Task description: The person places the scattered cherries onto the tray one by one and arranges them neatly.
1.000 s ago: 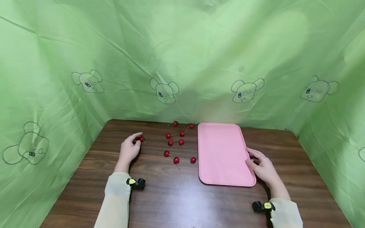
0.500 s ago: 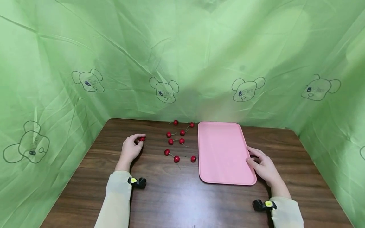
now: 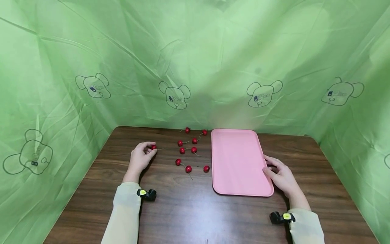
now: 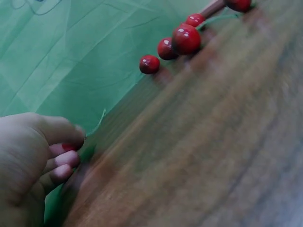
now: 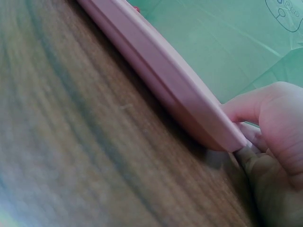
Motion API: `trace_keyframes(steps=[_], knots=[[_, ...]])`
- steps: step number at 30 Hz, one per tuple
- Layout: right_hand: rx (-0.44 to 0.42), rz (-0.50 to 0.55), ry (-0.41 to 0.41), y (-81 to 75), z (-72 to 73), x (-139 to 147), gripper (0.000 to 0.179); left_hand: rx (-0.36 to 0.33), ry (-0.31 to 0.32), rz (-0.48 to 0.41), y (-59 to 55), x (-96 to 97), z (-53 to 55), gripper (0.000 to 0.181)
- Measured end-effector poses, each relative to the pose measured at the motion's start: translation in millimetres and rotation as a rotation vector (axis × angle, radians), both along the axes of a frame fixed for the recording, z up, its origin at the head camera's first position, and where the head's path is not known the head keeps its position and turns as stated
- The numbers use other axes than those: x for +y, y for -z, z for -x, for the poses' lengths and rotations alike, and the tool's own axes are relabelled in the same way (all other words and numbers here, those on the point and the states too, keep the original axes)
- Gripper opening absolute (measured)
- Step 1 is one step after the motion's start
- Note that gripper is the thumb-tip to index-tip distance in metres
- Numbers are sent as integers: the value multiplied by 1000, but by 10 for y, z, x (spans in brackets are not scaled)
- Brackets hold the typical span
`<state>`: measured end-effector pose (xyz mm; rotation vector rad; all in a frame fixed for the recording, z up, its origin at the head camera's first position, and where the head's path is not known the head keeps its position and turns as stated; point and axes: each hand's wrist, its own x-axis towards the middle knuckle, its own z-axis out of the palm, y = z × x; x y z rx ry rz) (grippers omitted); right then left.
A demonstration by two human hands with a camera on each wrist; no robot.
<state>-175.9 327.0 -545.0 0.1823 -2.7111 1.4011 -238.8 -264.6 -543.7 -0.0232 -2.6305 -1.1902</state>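
Between thumb and fingers, my left hand pinches a red cherry at the table's left side. Its thin stem points right. In the left wrist view only a sliver of that cherry shows behind the thumb; the fingers hide the rest. My right hand grips the right rim of a flat pink tray. In the right wrist view the thumb lies over the tray's edge and other fingers are at its underside, partly hidden. Several more cherries with stems lie scattered left of the tray.
The brown wooden table ends at a green cloth hung behind it and along both sides. One cherry lies close to the tray's left rim. Each wrist wears a black camera strap.
My left fingers have closed round the cherry at the left, which has shifted slightly right with the hand. My right hand and the tray stay in place.
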Motion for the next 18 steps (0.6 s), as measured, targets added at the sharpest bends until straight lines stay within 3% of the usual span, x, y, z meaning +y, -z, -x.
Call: trace_keyframes(steps=[18], knots=[[-39, 5, -5, -76, -32, -1, 53, 12, 19, 42, 3, 71, 9, 31]])
